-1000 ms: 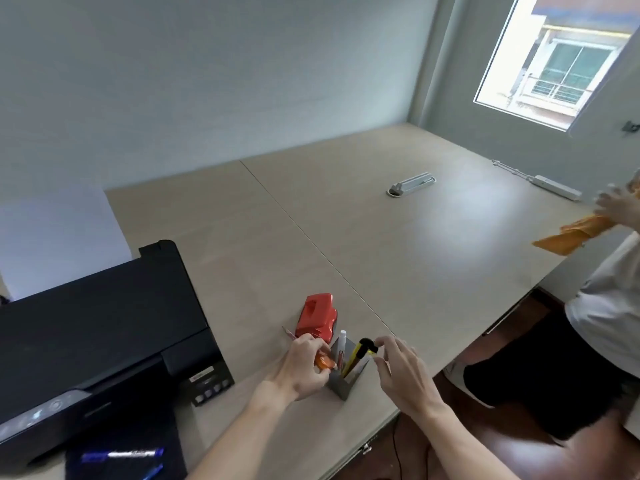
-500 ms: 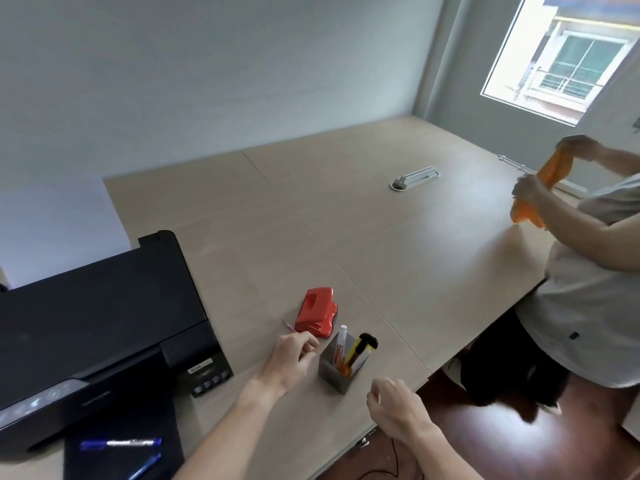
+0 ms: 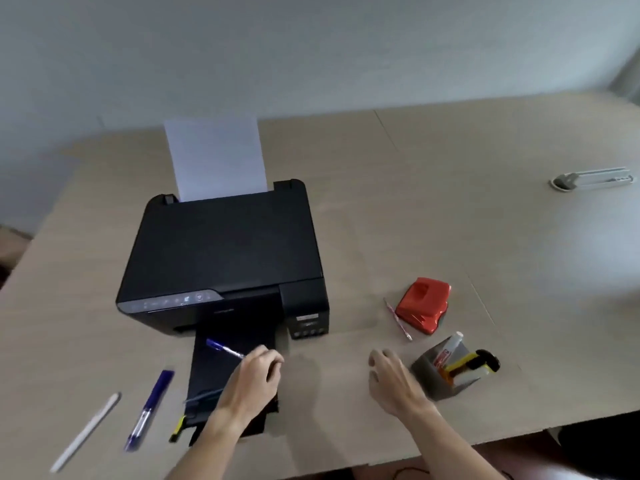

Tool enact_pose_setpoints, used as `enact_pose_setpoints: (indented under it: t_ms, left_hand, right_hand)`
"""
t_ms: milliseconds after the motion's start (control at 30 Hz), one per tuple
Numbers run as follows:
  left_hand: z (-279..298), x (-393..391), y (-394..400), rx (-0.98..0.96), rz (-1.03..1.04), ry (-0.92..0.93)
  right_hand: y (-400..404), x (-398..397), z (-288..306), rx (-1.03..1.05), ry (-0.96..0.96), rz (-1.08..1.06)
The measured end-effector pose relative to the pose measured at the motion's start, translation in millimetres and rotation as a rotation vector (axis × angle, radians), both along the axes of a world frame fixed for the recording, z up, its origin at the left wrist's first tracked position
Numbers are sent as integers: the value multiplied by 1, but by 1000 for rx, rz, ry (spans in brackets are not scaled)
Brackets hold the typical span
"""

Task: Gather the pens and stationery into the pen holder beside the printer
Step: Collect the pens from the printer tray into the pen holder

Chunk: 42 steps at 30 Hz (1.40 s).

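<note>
The left hand (image 3: 254,377) is over the printer's black output tray (image 3: 231,368), its fingers curled around the near end of a blue pen (image 3: 224,348) that lies slanting across the tray; the grip looks closed on it, though the blur makes the exact contact hard to read. The right hand (image 3: 393,379) hovers low over the bare tabletop (image 3: 398,220), fingers loosely bent and holding nothing, just left of the grey pen holder (image 3: 437,374).

That holder sits tilted toward the right, and in it I can see a white marker with a red label (image 3: 449,348), something yellow with a black end (image 3: 474,362), and a bit of orange lower down. Just beyond it lies a thin pink pencil (image 3: 397,318) flat on the tabletop, touching or nearly touching the side of a red hole punch (image 3: 423,304).

The black printer (image 3: 225,258) stands to the left of all this, with a white sheet (image 3: 216,157) upright in its rear feed. Another dark pen (image 3: 204,396) lies on the near part of the tray beneath the left wrist. Left of the tray, on the tabletop, are a short yellow-and-black marker (image 3: 177,428), a larger blue pen (image 3: 149,408) and, farthest out, a white pen (image 3: 85,432), all lying roughly parallel and well apart from the holder. A white cable cover (image 3: 594,178) sits far off at the right.
</note>
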<state>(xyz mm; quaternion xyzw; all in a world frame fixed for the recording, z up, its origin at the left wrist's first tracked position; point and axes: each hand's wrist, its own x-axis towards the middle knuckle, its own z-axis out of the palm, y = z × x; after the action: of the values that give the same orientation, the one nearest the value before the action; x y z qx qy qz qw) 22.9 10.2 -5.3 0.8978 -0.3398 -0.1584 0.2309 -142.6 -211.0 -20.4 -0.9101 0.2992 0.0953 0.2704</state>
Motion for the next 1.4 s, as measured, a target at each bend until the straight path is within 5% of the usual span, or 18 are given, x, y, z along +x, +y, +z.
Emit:
enact_pose_setpoints:
  t_ms: [400,733,1033,1400]
  left_hand:
    - [-8,9,85,170,174,-111]
    - [-14,13,73,202,42,-224]
    - [-3,-6,44,176,-17,-123]
    - [17,-30,-22,86,-154,22]
  right_hand:
    - [-35,59,-24,-235,241,-215]
    - [-29,57,-35,-244,147,-378]
    - [-10,42,-30,-182,169,-230]
    - [21,1,13,-46,-547,-245]
